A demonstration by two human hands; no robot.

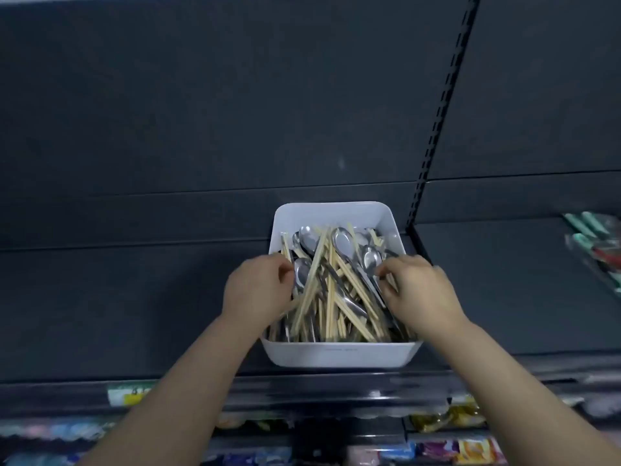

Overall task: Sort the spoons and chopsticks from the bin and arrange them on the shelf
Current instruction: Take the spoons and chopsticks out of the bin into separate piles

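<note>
The person is working at the very start of the sort: nothing is lying on the shelf (134,314) around the hands yet, and the white bin (339,354) between them is holding the whole tangled pile. To do this step well, it is probably best to be drawing out one kind at a time, lifting along the length of the pieces so that crossed chopsticks (331,290) are not dragging spoons (342,242) over the rim. The left hand (257,290) is reaching in over the bin's left wall, its fingers curling against a spoon bowl and a few chopsticks just beyond its fingertips. The right hand (421,292) is coming in over the right wall, thumb and fingers drawing together at the edge of the pile. Whether either hand is actually gripping a piece, or only touching, cannot be told.
</note>
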